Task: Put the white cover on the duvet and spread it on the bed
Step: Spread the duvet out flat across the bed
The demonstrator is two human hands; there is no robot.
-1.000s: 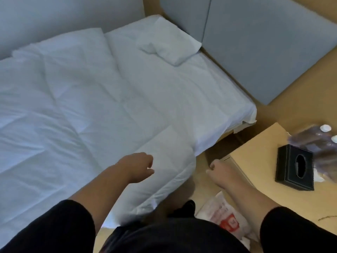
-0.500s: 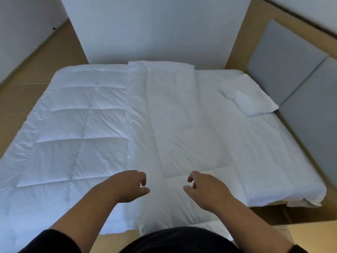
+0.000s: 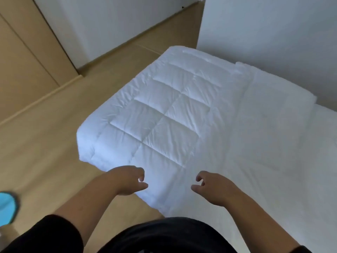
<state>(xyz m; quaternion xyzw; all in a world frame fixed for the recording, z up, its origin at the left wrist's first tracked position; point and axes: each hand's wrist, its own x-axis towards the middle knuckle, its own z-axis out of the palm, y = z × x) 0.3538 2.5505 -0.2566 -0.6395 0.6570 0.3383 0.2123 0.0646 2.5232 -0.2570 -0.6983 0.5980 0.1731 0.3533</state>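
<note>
The person stands at the near edge of the bed and looks down on it. The quilted white duvet lies flat over the left part of the bed, with its stitched squares showing; its left side hangs over the mattress edge toward the light wooden floor. To the right of it lies a smoother white cloth, the white cover, spread over the bed and lying against the duvet's right side; where exactly one ends and the other begins I cannot tell. The duvet is not inside the cover.

Both hands are held out above the near edge of the bedding. The left hand is over the duvet's near corner, its fingers loosely curled with the thumb pointing to the right, and it holds nothing. The right hand is a little apart from it, to the right, also with fingers loosely bent and slightly separated, holding nothing. I cannot tell if the fingertips touch the cloth. The person wears black sleeves.

At the left edge, on the floor, is a part of a blue round object, blurred. Behind the bed stands a white wall, and on the left are beige wooden panels. No writing or label can be read anywhere.
</note>
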